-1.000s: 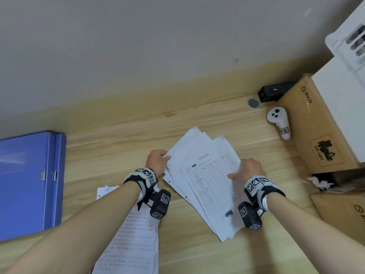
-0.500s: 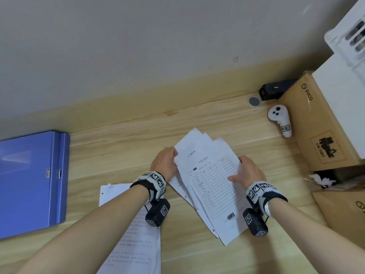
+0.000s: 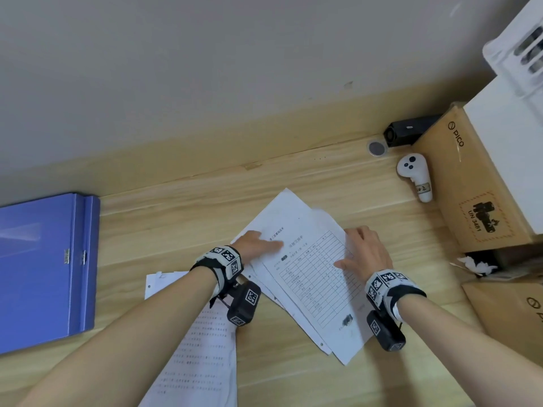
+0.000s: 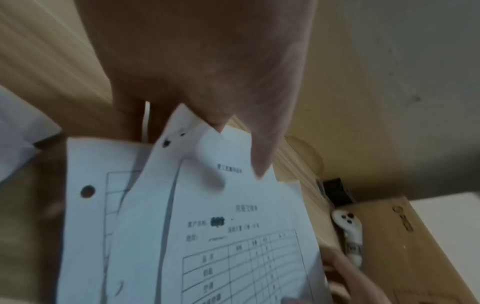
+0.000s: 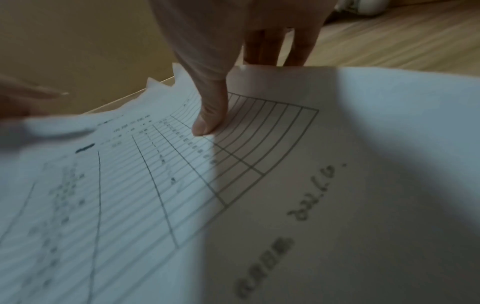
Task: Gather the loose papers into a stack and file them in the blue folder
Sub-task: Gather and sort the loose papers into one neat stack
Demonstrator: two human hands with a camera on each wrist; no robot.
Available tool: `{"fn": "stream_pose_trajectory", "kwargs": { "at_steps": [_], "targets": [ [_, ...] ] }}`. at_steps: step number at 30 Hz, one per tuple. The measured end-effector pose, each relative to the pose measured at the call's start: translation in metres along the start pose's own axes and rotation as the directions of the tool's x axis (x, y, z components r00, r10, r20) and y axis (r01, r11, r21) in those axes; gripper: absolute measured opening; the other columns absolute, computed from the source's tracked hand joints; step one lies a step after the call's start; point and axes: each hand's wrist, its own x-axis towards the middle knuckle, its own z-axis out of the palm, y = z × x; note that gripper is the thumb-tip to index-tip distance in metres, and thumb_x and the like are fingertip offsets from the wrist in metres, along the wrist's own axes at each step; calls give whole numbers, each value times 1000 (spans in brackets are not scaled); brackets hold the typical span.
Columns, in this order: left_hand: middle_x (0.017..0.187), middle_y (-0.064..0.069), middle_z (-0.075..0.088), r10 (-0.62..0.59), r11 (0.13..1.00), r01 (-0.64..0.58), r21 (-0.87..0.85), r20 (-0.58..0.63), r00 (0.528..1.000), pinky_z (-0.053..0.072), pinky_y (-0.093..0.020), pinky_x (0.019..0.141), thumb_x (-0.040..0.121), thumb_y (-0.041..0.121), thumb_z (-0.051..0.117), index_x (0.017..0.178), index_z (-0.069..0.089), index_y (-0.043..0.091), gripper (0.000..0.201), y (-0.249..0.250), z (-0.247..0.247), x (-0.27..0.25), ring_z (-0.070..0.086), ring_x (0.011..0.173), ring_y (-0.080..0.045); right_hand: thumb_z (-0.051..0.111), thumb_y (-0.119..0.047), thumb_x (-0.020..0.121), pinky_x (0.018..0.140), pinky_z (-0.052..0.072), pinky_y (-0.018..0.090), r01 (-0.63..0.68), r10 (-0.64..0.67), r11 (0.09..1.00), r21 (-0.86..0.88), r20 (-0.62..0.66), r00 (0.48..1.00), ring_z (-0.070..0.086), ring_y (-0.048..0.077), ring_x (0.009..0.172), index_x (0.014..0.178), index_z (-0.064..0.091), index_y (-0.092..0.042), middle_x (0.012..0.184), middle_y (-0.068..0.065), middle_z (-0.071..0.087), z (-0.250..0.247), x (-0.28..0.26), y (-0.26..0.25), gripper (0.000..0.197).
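Note:
A fanned stack of printed papers (image 3: 311,277) lies mid-desk, a table form on top. My left hand (image 3: 255,245) pinches its left edge, the thumb (image 4: 259,160) on top and the fingers underneath. My right hand (image 3: 364,251) pinches the right edge, its thumb (image 5: 207,123) pressing the form while the fingers curl behind the edge. A separate sheet of text (image 3: 202,348) lies under my left forearm, apart from the stack. The blue folder (image 3: 44,271) lies closed at the desk's left end.
A white controller (image 3: 414,177), a small round disc (image 3: 376,148) and a black device (image 3: 408,133) sit at the back right. Cardboard boxes (image 3: 476,183) crowd the right side, with crumpled tissue (image 3: 476,264) between them. The wall runs along the desk's far edge.
Both hands have closed in on the papers from the sides. My left thumb has slid onto the upper sheets, and the fan has narrowed.

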Motion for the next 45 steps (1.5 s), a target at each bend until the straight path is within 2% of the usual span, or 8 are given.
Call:
{"fn": "stream_pose_trajectory", "kwargs": {
  "at_steps": [6,11,14,19,25,31,40,45],
  "targets": [
    [144,-4,51,264,946,-247,210,-59,963,41,-43,108,79,33,75,142,45,15,72,-12,28,8,50,130,-26,80,-58,64,103,40,39,134,-134,990,42,-1,991,37,24,128,145,34,-23,147,1,38,7,-2,-23,99],
    [112,-4,71,405,914,-394,97,-162,900,55,-42,88,84,22,70,115,66,13,32,1,6,-3,67,101,-23,84,-46,68,107,39,42,-130,107,872,472,75,991,41,25,134,149,25,-21,145,6,45,-8,13,-29,103],
    [103,-8,72,421,907,-415,73,-182,889,59,-42,79,89,14,62,106,68,10,18,16,-24,-5,70,91,-25,81,-35,75,95,48,35,-129,93,819,558,94,991,58,19,113,131,50,-19,125,0,63,-15,32,-27,66],
    [110,-8,70,382,924,-366,114,-180,907,57,-41,83,88,12,57,116,63,13,28,21,-46,8,68,98,-26,74,-32,81,80,55,39,-102,50,875,474,121,991,66,18,92,108,62,-22,102,-4,70,-13,54,-33,31],
    [130,-7,53,291,953,-284,104,-571,768,43,-39,104,84,7,57,132,50,12,49,-18,-31,4,50,123,-23,83,-47,67,86,51,43,-136,125,986,92,116,985,54,23,108,120,48,-19,115,0,52,-6,55,-48,70],
    [126,-6,54,200,968,-252,-6,-593,780,43,-34,103,85,3,58,127,52,11,43,-74,-20,-20,54,119,-20,83,-40,66,59,49,32,-190,157,964,189,177,972,57,24,78,60,51,-20,83,7,60,3,46,-48,39],
    [116,-2,58,215,961,-275,36,-726,653,46,-31,91,90,4,50,109,64,14,26,-148,-21,-74,58,108,-21,70,-26,84,72,52,36,-61,82,835,547,-15,996,65,28,83,99,65,-12,93,7,70,-14,13,-71,20],
    [126,-1,48,132,947,81,312,-606,785,48,-39,89,83,17,55,115,60,26,33,-210,-7,-108,46,121,-23,70,-22,86,84,54,41,0,67,734,679,-72,995,65,28,92,109,64,-9,97,7,69,-37,-6,-98,27]
  ]
}}
